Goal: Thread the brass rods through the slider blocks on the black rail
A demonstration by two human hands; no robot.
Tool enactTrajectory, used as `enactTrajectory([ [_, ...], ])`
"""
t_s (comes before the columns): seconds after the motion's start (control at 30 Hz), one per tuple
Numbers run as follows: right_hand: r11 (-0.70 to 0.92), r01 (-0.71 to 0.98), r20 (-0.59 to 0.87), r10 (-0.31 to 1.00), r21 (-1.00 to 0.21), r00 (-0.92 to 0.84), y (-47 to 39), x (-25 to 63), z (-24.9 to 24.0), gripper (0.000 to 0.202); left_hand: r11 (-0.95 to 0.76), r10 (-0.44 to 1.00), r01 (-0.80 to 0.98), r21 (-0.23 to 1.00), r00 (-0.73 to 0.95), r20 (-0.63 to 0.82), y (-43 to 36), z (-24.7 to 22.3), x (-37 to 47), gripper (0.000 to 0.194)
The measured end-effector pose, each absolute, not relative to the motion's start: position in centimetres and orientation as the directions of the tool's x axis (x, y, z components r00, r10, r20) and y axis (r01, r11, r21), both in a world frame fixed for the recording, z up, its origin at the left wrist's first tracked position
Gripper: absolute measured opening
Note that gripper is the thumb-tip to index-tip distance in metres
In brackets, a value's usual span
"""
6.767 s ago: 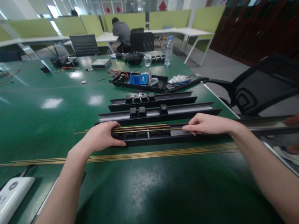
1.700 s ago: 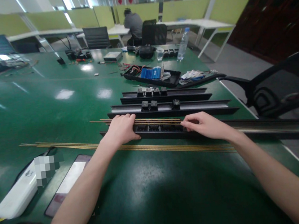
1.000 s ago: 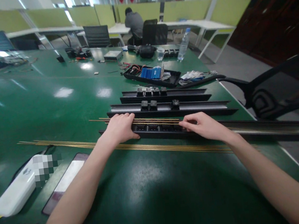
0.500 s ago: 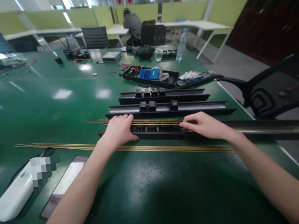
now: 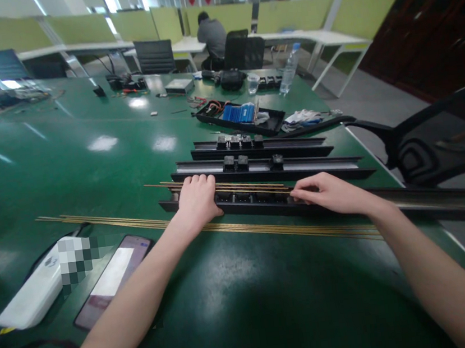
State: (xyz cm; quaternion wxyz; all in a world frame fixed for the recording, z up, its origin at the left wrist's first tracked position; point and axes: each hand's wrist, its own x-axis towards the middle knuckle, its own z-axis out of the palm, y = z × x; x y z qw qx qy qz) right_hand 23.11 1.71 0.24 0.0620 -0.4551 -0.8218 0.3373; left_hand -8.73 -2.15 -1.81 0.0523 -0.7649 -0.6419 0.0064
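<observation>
My left hand is closed over the nearest black channel rail, its thumb on the near side and its fingers across the top. Several thin brass rods lie lengthwise along this rail, passing by my left fingers. At their right ends, my right hand pinches thumb and forefinger together on a rod end just above the rail. Small dark blocks sit inside the rail between my hands. More thin brass rods lie on the green table in front of the rail, partly behind my left forearm.
Two more black rails with small blocks lie behind. Farther back are a black tray of parts, gloves and a water bottle. A phone and white case lie left. A person sits beyond.
The whole view has shifted slightly, so things appear farther right. Both hands keep about the same places on the rail and rods. A small skin-coloured shape now shows at the left edge.
</observation>
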Motion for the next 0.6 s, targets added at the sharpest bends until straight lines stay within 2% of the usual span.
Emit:
enactTrajectory([
  [0.23, 0.359, 0.705, -0.207, 0.787, -0.611, -0.581, 1.7, 23.2, 0.1, 0.047, -0.128, 0.989, 0.987, -0.094, 0.133, 0.057, -2.4, -1.8, -8.2, 0.064],
  [0.43, 0.380, 0.708, -0.201, 0.783, -0.595, -0.589, 1.7, 23.4, 0.2, 0.047, -0.233, 0.972, 0.968, -0.091, 0.232, -0.019, -1.7, -1.2, -9.6, 0.061],
  [0.6, 0.373, 0.714, -0.208, 0.786, -0.593, -0.583, 1.7, 23.8, 0.3, 0.048, -0.314, 0.946, 0.949, -0.004, 0.312, -0.089, -0.9, -0.5, -11.6, 0.053],
])
